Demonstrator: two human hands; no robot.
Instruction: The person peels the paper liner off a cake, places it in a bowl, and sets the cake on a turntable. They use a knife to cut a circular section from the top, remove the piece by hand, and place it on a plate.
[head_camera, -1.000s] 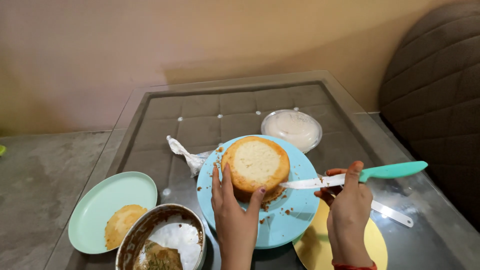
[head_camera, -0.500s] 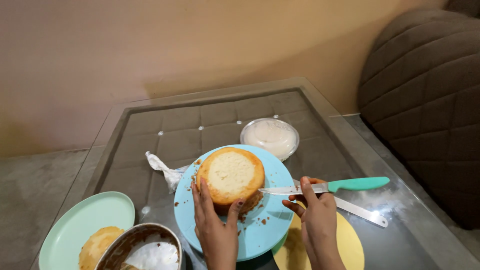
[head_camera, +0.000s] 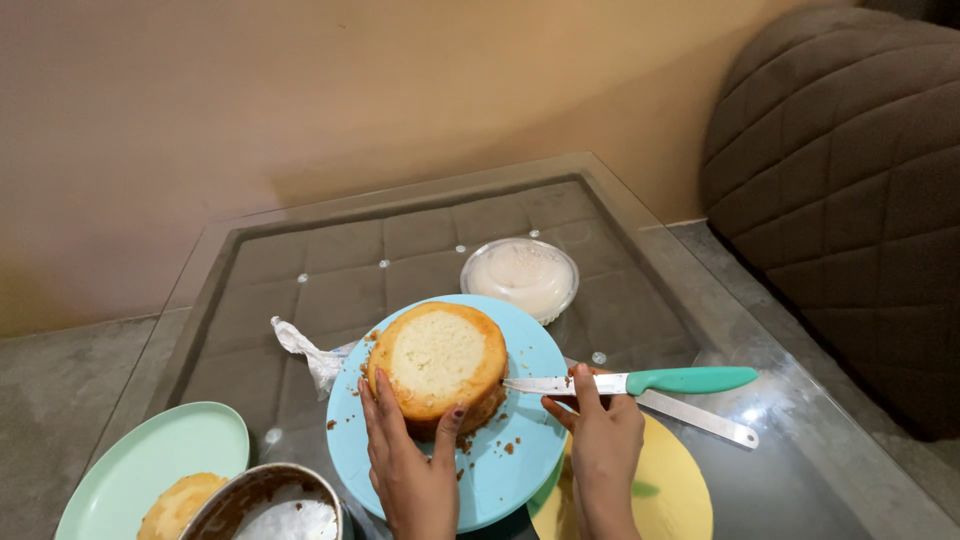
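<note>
Right hand (head_camera: 600, 440), knife (head_camera: 640, 382) still at cake (head_camera: 437, 362)

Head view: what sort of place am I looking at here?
Probably a room in a home, not a commercial kitchen: a low glass-topped table over quilted brown padding, a brown quilted upholstered seat beside it, and a round sponge cake being cut by hand.

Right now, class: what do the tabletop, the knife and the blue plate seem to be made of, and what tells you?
Tabletop: clear glass, glossy; the padded brown surface shows through it and it catches glints.
Knife: shiny metal blade, probably steel; the smooth, matte teal handle looks like plastic.
Blue plate: uniform matte colour, probably plastic or melamine, though glazed ceramic cannot be ruled out.
</note>
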